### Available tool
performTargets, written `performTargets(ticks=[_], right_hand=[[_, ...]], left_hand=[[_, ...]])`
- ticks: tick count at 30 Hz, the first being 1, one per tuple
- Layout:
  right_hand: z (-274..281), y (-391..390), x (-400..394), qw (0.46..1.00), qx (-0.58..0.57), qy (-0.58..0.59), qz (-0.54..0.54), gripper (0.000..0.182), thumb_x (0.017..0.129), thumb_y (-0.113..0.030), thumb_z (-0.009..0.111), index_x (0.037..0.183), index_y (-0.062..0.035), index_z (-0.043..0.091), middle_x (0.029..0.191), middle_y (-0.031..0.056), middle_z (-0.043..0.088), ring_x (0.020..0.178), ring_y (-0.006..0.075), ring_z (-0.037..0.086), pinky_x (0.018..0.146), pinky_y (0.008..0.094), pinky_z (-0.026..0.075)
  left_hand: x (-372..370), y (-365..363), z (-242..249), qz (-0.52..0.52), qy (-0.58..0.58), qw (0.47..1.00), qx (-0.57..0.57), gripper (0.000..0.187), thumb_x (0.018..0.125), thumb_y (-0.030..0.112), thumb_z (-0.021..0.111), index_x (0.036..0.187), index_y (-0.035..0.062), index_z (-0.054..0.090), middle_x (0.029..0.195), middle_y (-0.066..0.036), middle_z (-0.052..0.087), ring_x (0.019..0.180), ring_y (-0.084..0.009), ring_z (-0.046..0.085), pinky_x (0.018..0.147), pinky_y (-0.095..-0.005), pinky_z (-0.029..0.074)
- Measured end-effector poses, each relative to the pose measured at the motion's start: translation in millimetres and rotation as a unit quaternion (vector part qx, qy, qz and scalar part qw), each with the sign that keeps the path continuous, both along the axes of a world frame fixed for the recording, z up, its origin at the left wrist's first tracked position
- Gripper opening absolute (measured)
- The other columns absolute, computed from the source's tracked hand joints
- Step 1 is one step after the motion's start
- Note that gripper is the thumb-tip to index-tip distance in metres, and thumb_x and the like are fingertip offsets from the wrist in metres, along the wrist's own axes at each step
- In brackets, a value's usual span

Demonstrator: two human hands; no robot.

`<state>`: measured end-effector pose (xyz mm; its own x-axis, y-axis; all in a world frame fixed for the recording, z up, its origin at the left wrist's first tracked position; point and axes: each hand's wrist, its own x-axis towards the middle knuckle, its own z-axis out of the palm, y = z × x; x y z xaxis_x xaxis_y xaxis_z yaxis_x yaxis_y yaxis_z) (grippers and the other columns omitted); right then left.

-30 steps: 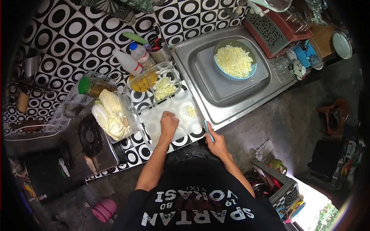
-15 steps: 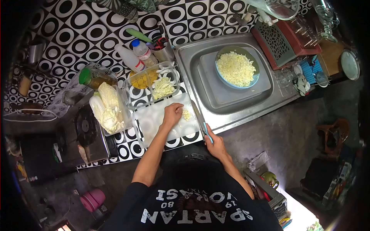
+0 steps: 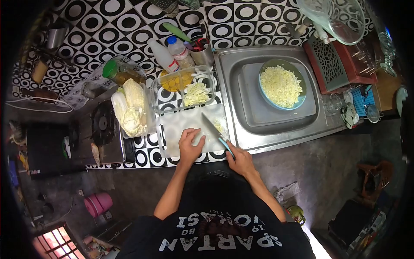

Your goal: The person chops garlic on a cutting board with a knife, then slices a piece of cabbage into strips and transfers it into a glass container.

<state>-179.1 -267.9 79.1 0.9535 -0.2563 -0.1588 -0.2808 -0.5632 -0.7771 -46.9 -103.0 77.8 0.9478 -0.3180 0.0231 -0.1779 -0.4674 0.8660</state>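
My right hand (image 3: 241, 162) grips the light-blue handle of a knife (image 3: 211, 126), whose blade slants up and left over a translucent cutting board (image 3: 172, 125). Beside the blade's right side lies a small heap of chopped pale cabbage (image 3: 219, 127). My left hand (image 3: 191, 146) rests at the board's near part, thumb spread from the fingers, with no held piece visible. Just beyond the board, a clear divided container (image 3: 160, 106) holds sliced cabbage (image 3: 196, 94) and round orange-yellow slices (image 3: 172, 82) in separate compartments.
A blue bowl (image 3: 264, 97) of chopped cabbage sits on a grey lid-like surface over the sink (image 3: 228, 64). Whole napa cabbages (image 3: 131, 110) lie left of the board, near a stove (image 3: 102, 125). Bottles (image 3: 179, 52) and a utensil cup (image 3: 202, 56) stand behind; a red-brown rack (image 3: 330, 60) is right.
My left hand has drawn back toward me from the chopped cabbage, its thumb now spread. The knife has swung left over the board, its tip pointing further left. The view has shifted.
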Motion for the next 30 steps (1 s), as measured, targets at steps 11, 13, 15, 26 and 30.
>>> performTargets(ticks=[11, 13, 15, 26, 30], right_hand=[[-1, -6, 23, 0.996, -0.057, -0.041, 0.055, 0.038, 0.08, -0.015, 0.061, 0.116, -0.0087, 0.053, 0.078, 0.0154, 0.063, 0.072, 0.0366, 0.062, 0.064, 0.0439, 0.049], [-4, -9, 25, 0.999, -0.032, 0.013, 0.027, 0.032, 0.077, -0.016, 0.062, 0.104, -0.008, 0.047, 0.075, 0.017, 0.063, 0.069, 0.0391, 0.061, 0.062, 0.0463, 0.049], [-1, -11, 27, 0.999, -0.035, 0.007, 0.03, 0.031, 0.077, -0.016, 0.063, 0.1, -0.0082, 0.045, 0.075, 0.018, 0.062, 0.069, 0.0393, 0.061, 0.062, 0.0466, 0.048], [6, -17, 35, 0.989, -0.054, 0.041, 0.131, 0.029, 0.075, -0.014, 0.066, 0.094, -0.0091, 0.045, 0.069, 0.0137, 0.06, 0.069, 0.0356, 0.06, 0.061, 0.0438, 0.046], [11, -15, 31, 0.986, -0.054, 0.037, 0.154, 0.029, 0.076, -0.014, 0.064, 0.096, -0.0097, 0.045, 0.068, 0.0177, 0.057, 0.068, 0.0376, 0.059, 0.061, 0.0471, 0.047]], left_hand=[[-11, -21, 16, -0.289, -0.159, 0.917, 0.223, 0.049, 0.063, 0.019, 0.058, 0.111, 0.0222, 0.064, 0.144, -0.01, 0.03, 0.127, -0.0424, 0.022, 0.098, -0.0548, 0.018], [-5, -23, 19, -0.276, -0.168, 0.921, 0.217, 0.043, 0.068, 0.022, 0.06, 0.111, 0.019, 0.064, 0.138, -0.009, 0.037, 0.125, -0.0387, 0.025, 0.096, -0.0544, 0.018], [3, -23, 11, -0.252, -0.159, 0.934, 0.199, 0.038, 0.072, 0.026, 0.062, 0.108, 0.018, 0.065, 0.133, -0.008, 0.041, 0.123, -0.0376, 0.027, 0.095, -0.0539, 0.018], [50, -24, 0, -0.354, 0.005, 0.905, 0.237, 0.019, 0.075, 0.036, 0.068, 0.085, 0.0208, 0.074, 0.084, 0.006, 0.068, 0.109, -0.0237, 0.045, 0.087, -0.0441, 0.02], [51, -14, -5, -0.342, 0.03, 0.917, 0.204, 0.015, 0.076, 0.03, 0.068, 0.082, 0.0172, 0.074, 0.081, 0.001, 0.068, 0.095, -0.0199, 0.054, 0.087, -0.0411, 0.027]])
